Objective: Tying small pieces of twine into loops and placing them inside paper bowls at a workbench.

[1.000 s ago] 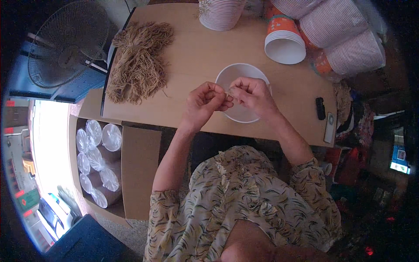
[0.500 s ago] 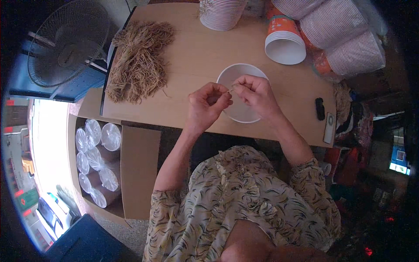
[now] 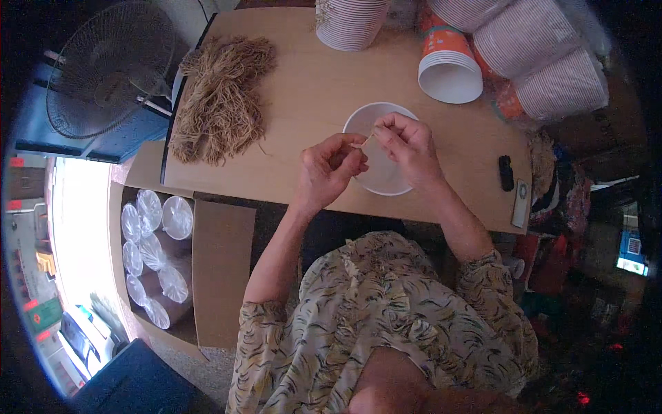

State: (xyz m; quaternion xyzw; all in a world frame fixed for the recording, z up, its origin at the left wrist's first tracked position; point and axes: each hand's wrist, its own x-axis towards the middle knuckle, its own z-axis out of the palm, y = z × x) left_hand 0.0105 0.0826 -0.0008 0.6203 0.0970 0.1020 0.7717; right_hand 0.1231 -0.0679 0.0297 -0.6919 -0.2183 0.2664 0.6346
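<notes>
A round white paper lid (image 3: 381, 176) lies on the wooden table (image 3: 303, 96) in front of me. Over it my left hand (image 3: 329, 170) and my right hand (image 3: 405, 143) pinch the two ends of a thin tan string (image 3: 366, 140), held taut between the fingertips just above the lid. A big heap of the same tan string pieces (image 3: 222, 99) rests on the table's left end, well away from both hands.
Stacks of white and orange paper cups (image 3: 452, 61) and striped cups (image 3: 352, 21) line the far edge. A small black object (image 3: 506, 172) lies at the right. An open cardboard box of clear-wrapped lids (image 3: 155, 255) stands left of me, a fan (image 3: 103, 69) beyond it.
My hands have drawn slightly apart over the lid, and the string between them is more stretched than before.
</notes>
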